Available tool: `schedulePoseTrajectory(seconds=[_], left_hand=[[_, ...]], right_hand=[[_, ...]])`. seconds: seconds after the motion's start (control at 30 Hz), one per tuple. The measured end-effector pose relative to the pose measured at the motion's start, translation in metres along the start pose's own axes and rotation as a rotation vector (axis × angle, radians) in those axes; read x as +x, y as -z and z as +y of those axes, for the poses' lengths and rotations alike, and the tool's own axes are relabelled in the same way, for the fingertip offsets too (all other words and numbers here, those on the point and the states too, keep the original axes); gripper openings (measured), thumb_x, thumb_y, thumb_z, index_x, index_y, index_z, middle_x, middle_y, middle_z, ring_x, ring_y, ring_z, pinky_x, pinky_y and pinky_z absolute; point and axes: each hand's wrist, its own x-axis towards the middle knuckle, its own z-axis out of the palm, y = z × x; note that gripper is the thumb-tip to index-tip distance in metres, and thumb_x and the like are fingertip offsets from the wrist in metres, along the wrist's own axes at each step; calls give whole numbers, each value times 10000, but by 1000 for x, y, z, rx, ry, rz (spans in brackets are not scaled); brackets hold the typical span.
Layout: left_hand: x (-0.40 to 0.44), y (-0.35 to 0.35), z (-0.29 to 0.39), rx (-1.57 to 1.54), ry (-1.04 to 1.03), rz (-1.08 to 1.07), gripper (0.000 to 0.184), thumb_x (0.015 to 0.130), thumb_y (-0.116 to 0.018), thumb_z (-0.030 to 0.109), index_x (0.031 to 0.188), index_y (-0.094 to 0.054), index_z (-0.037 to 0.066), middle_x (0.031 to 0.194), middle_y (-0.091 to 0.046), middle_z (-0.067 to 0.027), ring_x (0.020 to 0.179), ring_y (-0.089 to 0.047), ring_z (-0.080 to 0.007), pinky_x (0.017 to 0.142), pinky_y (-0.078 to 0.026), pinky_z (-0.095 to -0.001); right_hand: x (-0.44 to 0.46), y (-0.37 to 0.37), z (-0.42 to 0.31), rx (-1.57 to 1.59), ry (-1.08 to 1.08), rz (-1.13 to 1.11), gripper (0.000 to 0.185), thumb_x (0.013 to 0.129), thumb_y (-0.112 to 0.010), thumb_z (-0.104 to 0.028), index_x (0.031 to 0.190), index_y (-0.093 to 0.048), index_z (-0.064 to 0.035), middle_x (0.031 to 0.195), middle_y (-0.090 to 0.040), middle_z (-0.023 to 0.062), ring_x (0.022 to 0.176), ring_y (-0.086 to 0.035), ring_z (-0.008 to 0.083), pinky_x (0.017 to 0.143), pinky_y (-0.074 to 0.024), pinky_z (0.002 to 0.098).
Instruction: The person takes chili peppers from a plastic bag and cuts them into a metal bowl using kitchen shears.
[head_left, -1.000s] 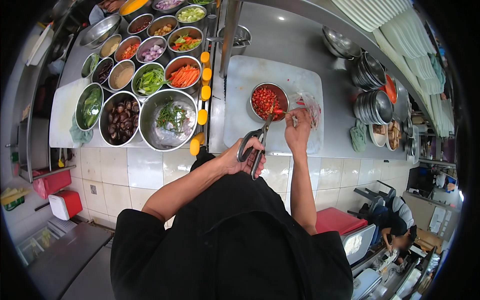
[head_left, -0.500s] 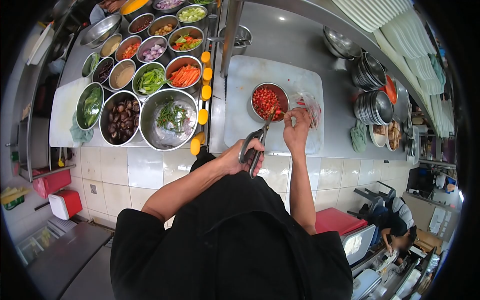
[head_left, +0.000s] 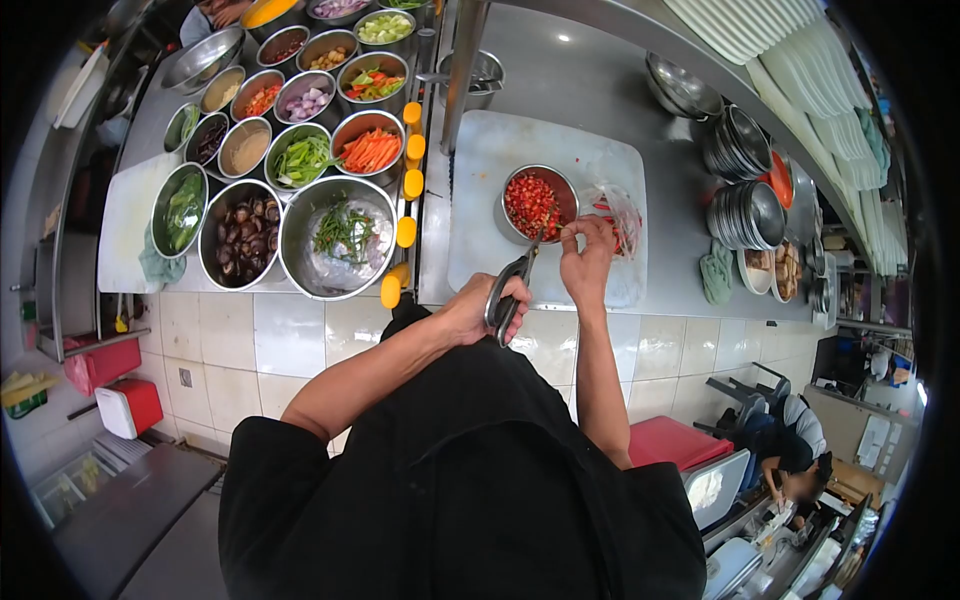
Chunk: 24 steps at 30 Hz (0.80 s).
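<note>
My left hand [head_left: 492, 308] is wrapped round the dark handles of the scissors [head_left: 522, 268], which look closed. Their tips reach the near edge of a steel bowl [head_left: 503, 222] filled with chopped red chili [head_left: 532, 204]. At the bowl's right rim, my right hand [head_left: 585, 255] has thumb and fingertips pinched together; what is between them is too small to make out. Just beyond those fingers lies a clear plastic bag [head_left: 627, 215] with red chilies inside. Bowl and bag rest on a white cutting board [head_left: 480, 150].
Steel containers of cut vegetables, mushrooms [head_left: 247, 238] and carrots [head_left: 369, 151] among them, crowd the left counter. Yellow-capped bottles [head_left: 407, 232] line its edge. Bowl stacks [head_left: 750, 214] and a green cloth [head_left: 717, 272] are right. A person [head_left: 795, 470] is at lower right; another's hands [head_left: 228, 12] show top left.
The scissors' handles have come together in my left hand. My right hand has shifted slightly left, and the red chili seen at its fingertips before no longer shows clearly.
</note>
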Motion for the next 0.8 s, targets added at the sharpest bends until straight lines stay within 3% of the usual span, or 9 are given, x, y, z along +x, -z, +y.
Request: schedulePoseTrajectory(seconds=[0.23, 0.43, 0.53, 0.63, 0.8], left_hand=[[-8, -1, 4, -95, 154, -140, 398, 781, -591, 403, 788, -591, 5, 683, -593, -120, 614, -607, -233, 591, -529, -361], [-4, 0, 2, -95, 85, -101, 356, 789, -603, 362, 782, -588, 6, 683, -597, -113, 609, -609, -227, 566, -531, -351], [-1, 3, -1, -1, -8, -7, 361, 793, -601, 343, 811, -596, -17, 697, -613, -143, 521, -599, -226, 526, -540, -356], [-6, 2, 1, -80, 84, -96, 347, 789, -607, 347, 785, -588, 0, 668, -594, -107, 603, -612, -225, 560, -531, -345], [-8, -1, 5, -136, 156, -153, 353, 786, -613, 351, 797, -588, -1, 684, -597, -118, 598, -609, -226, 557, -530, -347]], right_hand=[[0, 1, -4, -75, -7, 11, 70, 751, -647, -51, 819, -632, -49, 1096, -547, 138, 1052, -458, 329, 924, -334, 425], [-3, -4, -4, -67, -12, -5, 62, 759, -651, -70, 814, -634, -48, 1142, -535, 149, 1093, -427, 353, 950, -318, 449], [-3, -2, -2, -90, -22, 6, 58, 761, -650, -73, 812, -637, -49, 1158, -530, 154, 1100, -423, 360, 960, -313, 457], [-2, 0, -2, -109, -11, 23, 59, 759, -650, -71, 815, -641, -53, 1167, -528, 157, 1103, -420, 363, 961, -314, 461], [-1, -1, -7, -101, -14, 9, 54, 753, -649, -67, 805, -644, -55, 1177, -528, 155, 1115, -410, 363, 960, -317, 458]])
